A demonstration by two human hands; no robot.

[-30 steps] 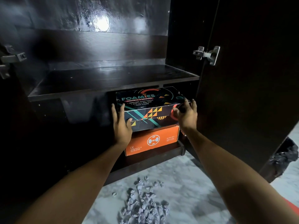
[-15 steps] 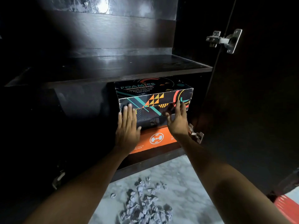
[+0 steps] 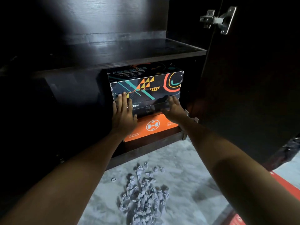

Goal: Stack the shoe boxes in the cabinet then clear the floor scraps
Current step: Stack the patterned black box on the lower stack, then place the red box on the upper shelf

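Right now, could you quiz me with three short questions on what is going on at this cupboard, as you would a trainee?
1. True or false: the orange cardboard shoe box lies at the bottom of the stack in the dark wooden cabinet.
2. What are the left hand and right hand doing? A: lifting the boxes; B: pressing flat, fingers spread, on the box fronts; C: picking up paper.
3. Fill in: the pile of crumpled grey paper scraps lies on the ____.

Key: 1 true. 2 B: both palms rest against the black patterned shoe box and the dark box under it. 3 floor.
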